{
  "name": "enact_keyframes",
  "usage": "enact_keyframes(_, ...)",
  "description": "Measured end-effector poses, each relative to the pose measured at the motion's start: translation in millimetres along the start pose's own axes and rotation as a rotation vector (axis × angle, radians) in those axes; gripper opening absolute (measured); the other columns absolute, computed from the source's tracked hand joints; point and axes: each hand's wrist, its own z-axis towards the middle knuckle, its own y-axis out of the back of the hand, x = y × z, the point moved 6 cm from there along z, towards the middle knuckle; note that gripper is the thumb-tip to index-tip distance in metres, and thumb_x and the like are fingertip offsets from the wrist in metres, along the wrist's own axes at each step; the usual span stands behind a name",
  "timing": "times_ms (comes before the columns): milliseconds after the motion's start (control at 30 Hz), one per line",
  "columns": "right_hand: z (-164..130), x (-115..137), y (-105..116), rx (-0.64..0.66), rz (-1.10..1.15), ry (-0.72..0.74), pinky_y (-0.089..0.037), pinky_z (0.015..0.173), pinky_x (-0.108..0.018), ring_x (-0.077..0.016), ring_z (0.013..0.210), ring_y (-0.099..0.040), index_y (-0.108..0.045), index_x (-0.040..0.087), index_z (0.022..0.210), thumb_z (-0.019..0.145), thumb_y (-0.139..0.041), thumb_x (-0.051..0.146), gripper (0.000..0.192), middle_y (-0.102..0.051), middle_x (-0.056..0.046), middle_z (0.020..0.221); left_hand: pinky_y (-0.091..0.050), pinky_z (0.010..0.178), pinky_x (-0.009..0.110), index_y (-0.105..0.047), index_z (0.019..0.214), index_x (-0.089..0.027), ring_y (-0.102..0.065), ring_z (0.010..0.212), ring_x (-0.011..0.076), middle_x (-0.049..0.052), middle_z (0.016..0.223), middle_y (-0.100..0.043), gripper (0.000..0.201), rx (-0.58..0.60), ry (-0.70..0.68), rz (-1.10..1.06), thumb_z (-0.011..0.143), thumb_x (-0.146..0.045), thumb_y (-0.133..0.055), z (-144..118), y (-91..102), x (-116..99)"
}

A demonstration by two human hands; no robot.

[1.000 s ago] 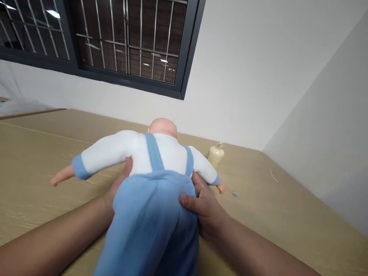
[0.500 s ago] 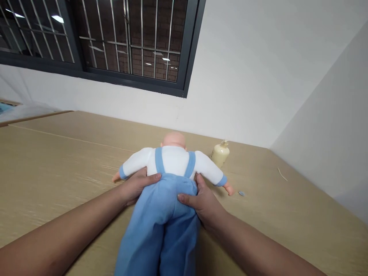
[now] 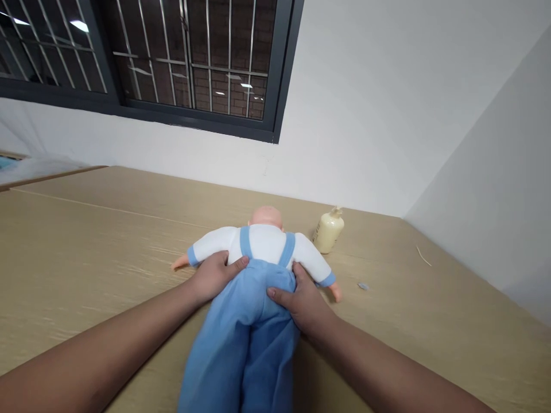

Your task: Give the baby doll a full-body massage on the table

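Doll [image 3: 258,269] lowered, between gripping fingers [image 3: 235,265]

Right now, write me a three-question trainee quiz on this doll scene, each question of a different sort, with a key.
1. True or false: the doll lies face down on the table.
2. Multiple choice: where do the left hand and right hand hold the doll? A) by the head B) at the waist, one on each side C) by the feet
3. Fill in: the cream bottle stands on the doll's ____ side, near the wall.

Key: 1 true; 2 B; 3 right
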Motion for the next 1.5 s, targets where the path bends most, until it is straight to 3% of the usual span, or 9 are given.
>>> enact_keyframes(333,0,9,9,-0.029,-0.321,0.019,-0.047,0.102,-0.047,-0.0316,0.122,-0.06,-0.049,0.024,0.137,0.076,-0.078,0.05,0.072,-0.064,-0.009,0.131,-0.047,0.073,0.038,-0.063,0.077,-0.018,-0.068,0.084,0.0313,0.01,0.084,-0.074,0.06,-0.054,-0.12,0.229,0.087,-0.074,-0.043,2,1.2,-7)
enact_keyframes(533,-1,30,13,-0.062,-0.904,0.012,-0.047,0.076,-0.044,-0.0325,0.09,-0.065,-0.058,0.021,0.104,0.081,-0.063,0.069,0.054,-0.07,-0.011,0.098,-0.042,0.066,0.038,-0.062,0.076,-0.018,-0.064,0.071,0.029,0.011,0.073,-0.069,0.058,-0.15,-0.195,0.649,0.093,-0.068,-0.037,-5,9.2,-20)
enact_keyframes(700,-10,54,0,-0.084,-1.347,0.312,-0.043,0.082,-0.05,-0.0359,0.092,-0.06,-0.064,0.016,0.102,0.091,-0.049,0.065,0.052,-0.066,-0.019,0.096,-0.047,0.089,0.044,-0.067,0.109,-0.015,-0.062,0.101,0.0303,0.014,0.103,-0.069,0.038,-0.237,-0.628,0.778,0.1,-0.037,-0.038,-29,2.2,-46)
enact_keyframes(833,-20,61,-10,-0.119,-1.322,0.587,-0.041,0.095,-0.056,-0.0395,0.11,-0.052,-0.061,0.012,0.126,0.094,-0.051,0.056,0.055,-0.062,-0.022,0.116,-0.044,0.103,0.05,-0.058,0.134,-0.013,-0.055,0.119,0.0332,0.019,0.128,-0.061,0.053,-0.125,-0.878,0.689,0.095,-0.047,-0.052,-48,-11.3,-55)
enact_keyframes(1000,-17,56,-22,0.044,-1.208,0.716,-0.04,0.104,-0.052,-0.0343,0.119,-0.05,-0.05,0.013,0.143,0.099,-0.047,0.043,0.053,-0.059,-0.019,0.132,-0.046,0.101,0.052,-0.059,0.135,-0.017,-0.058,0.114,0.0326,0.017,0.126,-0.063,0.059,-0.039,-0.783,0.586,0.089,-0.054,-0.059,-44,-20.9,-52)
enact_keyframes(1233,11,60,-24,0.145,-1.298,0.515,-0.041,0.085,-0.039,-0.0242,0.09,-0.058,-0.068,0.02,0.094,0.101,-0.04,0.031,0.031,-0.069,-0.008,0.092,-0.047,0.093,0.041,-0.072,0.113,-0.023,-0.064,0.104,0.0273,0.008,0.11,-0.072,0.036,0.106,-0.681,0.498,0.091,-0.047,-0.056,-25,-25.7,-58)
enact_keyframes(1300,22,62,-23,0.14,-1.325,0.429,-0.038,0.076,-0.035,-0.0215,0.083,-0.058,-0.067,0.021,0.084,0.101,-0.041,0.033,0.033,-0.069,-0.006,0.086,-0.047,0.084,0.036,-0.074,0.094,-0.023,-0.066,0.092,0.0244,0.005,0.095,-0.074,0.031,0.145,-0.625,0.517,0.093,-0.042,-0.05,-14,-24.6,-65)
enact_keyframes(1400,37,61,-24,0.062,-1.341,0.355,-0.032,0.066,-0.032,-0.0201,0.075,-0.058,-0.064,0.022,0.079,0.1,-0.041,0.035,0.034,-0.068,-0.004,0.081,-0.041,0.066,0.032,-0.061,0.063,-0.021,-0.062,0.07,0.0211,0.003,0.07,-0.068,0.036,0.126,-0.479,0.606,0.093,-0.033,-0.045,4,-23.4,-71)
enact_keyframes(1500,41,57,-30,-0.03,-1.394,0.464,-0.033,0.07,-0.034,-0.0212,0.077,-0.056,-0.062,0.021,0.082,0.098,-0.042,0.029,0.027,-0.067,-0.006,0.082,-0.036,0.061,0.032,-0.055,0.061,-0.021,-0.059,0.067,0.0211,0.004,0.069,-0.066,0.032,0.025,-0.433,0.687,0.091,-0.028,-0.044,13,-26.4,-71)
